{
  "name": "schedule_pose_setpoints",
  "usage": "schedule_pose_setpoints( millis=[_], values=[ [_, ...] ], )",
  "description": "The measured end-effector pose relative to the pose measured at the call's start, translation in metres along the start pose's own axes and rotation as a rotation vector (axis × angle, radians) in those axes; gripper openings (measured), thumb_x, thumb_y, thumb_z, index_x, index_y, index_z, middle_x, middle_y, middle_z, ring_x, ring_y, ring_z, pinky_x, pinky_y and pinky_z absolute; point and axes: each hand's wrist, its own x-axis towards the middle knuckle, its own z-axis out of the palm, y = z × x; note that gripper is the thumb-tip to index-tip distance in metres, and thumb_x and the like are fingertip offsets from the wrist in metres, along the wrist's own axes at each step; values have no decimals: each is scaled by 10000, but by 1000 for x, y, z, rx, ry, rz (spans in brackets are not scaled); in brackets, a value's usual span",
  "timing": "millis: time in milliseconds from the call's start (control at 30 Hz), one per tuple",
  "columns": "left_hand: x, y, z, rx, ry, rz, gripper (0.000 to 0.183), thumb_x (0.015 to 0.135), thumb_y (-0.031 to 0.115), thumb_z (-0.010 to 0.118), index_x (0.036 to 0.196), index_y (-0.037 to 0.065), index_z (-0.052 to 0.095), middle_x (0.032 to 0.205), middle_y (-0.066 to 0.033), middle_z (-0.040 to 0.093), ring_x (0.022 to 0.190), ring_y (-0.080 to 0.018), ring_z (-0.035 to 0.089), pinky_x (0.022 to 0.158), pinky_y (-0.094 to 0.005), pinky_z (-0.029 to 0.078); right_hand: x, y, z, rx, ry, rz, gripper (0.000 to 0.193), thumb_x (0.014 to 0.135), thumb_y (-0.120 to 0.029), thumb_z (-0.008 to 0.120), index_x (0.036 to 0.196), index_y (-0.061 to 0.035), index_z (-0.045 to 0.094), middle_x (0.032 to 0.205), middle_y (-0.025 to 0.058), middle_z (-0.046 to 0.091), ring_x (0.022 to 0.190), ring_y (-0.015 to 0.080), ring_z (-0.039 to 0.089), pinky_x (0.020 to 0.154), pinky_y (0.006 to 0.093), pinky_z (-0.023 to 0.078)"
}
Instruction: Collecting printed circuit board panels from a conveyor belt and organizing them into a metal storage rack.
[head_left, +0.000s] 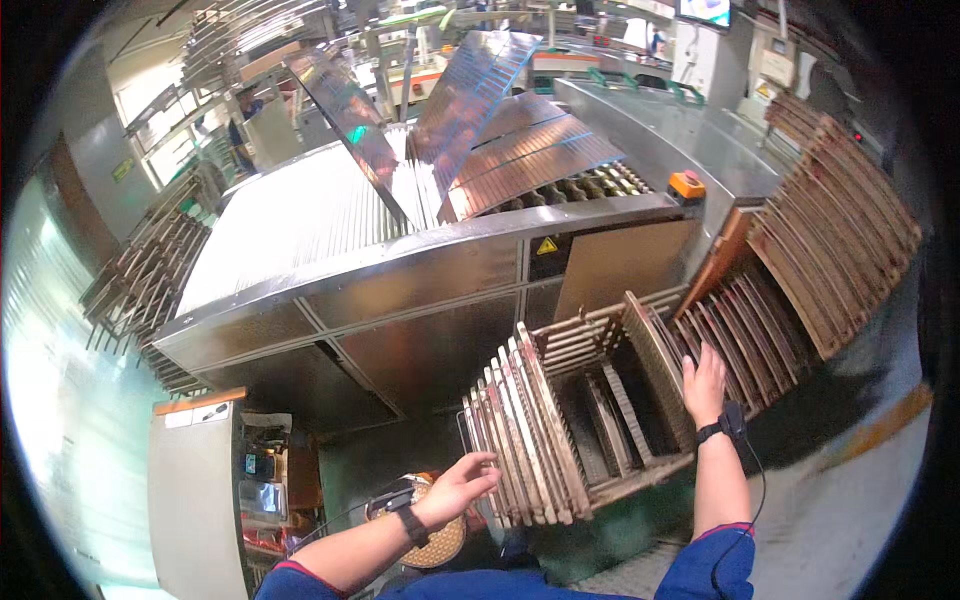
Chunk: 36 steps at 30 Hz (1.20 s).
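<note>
A slatted rack (628, 378) stands in front of me, with upright panels and a few strips between them. Pale, worn slats (508, 440) are packed along its left side. My left hand (466, 487) is beside these slats, fingers stretched toward their edge; whether it touches them I cannot tell. At the rack's right side is my right hand (704, 384), fingers extended and thumb apart, close to the right panel (657, 365). Neither hand is seen gripping anything. Both wrists carry dark straps with cabled devices.
A long metal conveyor machine (430, 240) with rollers stands ahead, shiny panels (540, 150) raised on it. An emergency-stop button (687, 184) sits at its corner. More racks (835, 240) crowd the right. A cabinet (197, 490) and a round stool (432, 535) are near my left arm.
</note>
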Motion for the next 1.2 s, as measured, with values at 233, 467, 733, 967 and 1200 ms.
schedule_pose_setpoints(
  millis=[233,467,733,967,1200],
  values=[
    [94,11,55,-5,97,-196,637,986,221,663,1500,56,323,1197,-53,599,998,-123,606,870,-297,516,11,23,35,141,-443,148,447,979,-367,596,1247,-12,556,1055,282,672,986,477,638,848,543,502],
    [120,12,77,-108,125,-270,331,978,219,653,1193,63,457,995,-22,605,796,-102,583,769,-286,521,38,39,36,338,-509,205,384,962,-320,630,1185,-12,583,868,217,683,827,399,667,754,464,514],
    [96,23,77,-217,153,-316,307,951,254,691,1132,95,501,979,-9,570,853,-116,551,764,-300,487,28,61,50,832,-772,541,134,951,-237,641,881,-129,604,658,-63,495,506,66,454,439,248,342],
    [104,19,57,-146,111,-231,218,956,290,669,1009,118,545,868,19,567,801,-126,543,730,-298,467,58,-9,-16,926,-811,468,111,973,-187,603,940,-81,586,751,-20,530,636,92,497,576,250,428],
    [61,35,56,-520,-20,-125,274,981,267,649,1126,87,502,954,-6,552,872,-121,547,816,-319,482,56,-82,-144,1002,-797,568,145,996,-269,611,975,-134,563,647,-135,358,479,-6,292,424,184,227]
  ],
)
